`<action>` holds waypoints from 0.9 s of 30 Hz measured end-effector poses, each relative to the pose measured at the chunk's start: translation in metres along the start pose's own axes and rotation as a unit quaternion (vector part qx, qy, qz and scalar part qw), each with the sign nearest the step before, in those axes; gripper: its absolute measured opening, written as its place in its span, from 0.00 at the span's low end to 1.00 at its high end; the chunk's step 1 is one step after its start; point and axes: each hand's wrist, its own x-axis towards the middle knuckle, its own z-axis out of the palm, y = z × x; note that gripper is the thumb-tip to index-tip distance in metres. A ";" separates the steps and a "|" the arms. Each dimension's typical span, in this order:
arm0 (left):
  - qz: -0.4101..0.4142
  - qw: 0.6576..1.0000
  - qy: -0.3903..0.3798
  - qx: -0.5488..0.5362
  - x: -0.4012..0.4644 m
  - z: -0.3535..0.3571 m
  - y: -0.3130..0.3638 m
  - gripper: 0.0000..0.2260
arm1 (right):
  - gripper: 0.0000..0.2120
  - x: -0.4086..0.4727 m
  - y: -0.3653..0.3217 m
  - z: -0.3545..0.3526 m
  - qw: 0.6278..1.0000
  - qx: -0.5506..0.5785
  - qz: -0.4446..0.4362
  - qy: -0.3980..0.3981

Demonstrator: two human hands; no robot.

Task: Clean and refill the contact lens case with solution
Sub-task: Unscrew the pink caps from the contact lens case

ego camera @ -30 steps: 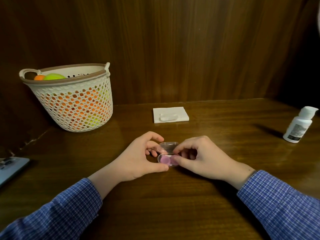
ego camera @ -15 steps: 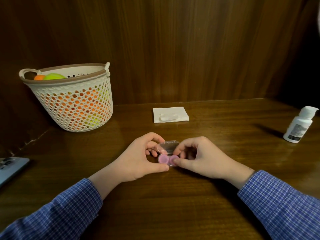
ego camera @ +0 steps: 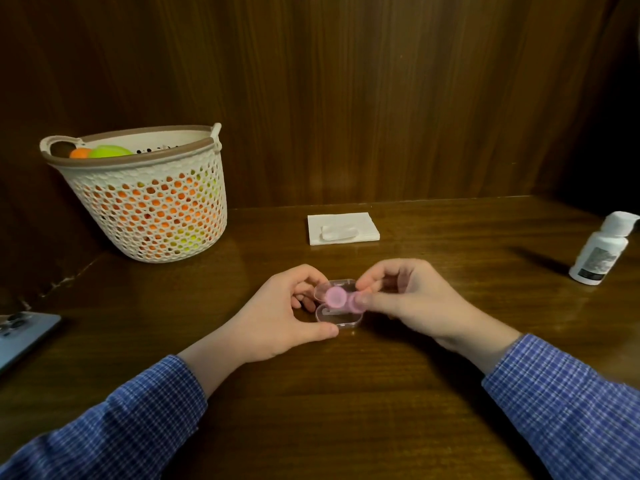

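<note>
A clear plastic box (ego camera: 337, 317) lies open on the wooden table (ego camera: 346, 393), its lid tipped up behind. My left hand (ego camera: 277, 317) holds the box between thumb and fingers. My right hand (ego camera: 408, 299) pinches the pink contact lens case (ego camera: 341, 297) by its right end, and the case hangs lifted just above the box base. A white solution bottle (ego camera: 601, 252) stands apart at the far right, leaning slightly.
A white mesh basket (ego camera: 145, 199) with orange and green balls stands at the back left. A folded white tissue (ego camera: 343, 227) with a small pad on it lies behind my hands. A phone (ego camera: 20, 336) rests at the left edge. A wood wall closes the back.
My right hand has raised the pink case out of the clear box base. My left hand stays on the box.
</note>
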 end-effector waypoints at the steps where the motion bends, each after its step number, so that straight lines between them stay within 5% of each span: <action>1: 0.000 1.000 0.001 0.000 0.000 0.000 0.000 0.21 | 0.05 0.001 -0.002 -0.007 0.999 0.044 0.018 -0.013; 6: 0.001 1.000 0.017 0.012 -0.002 0.000 -0.001 0.17 | 0.05 0.004 -0.002 -0.032 0.981 0.170 0.082 -0.036; 27: 0.017 0.990 0.043 0.133 -0.001 -0.001 -0.004 0.03 | 0.04 0.007 0.008 -0.027 0.988 0.107 0.098 -0.048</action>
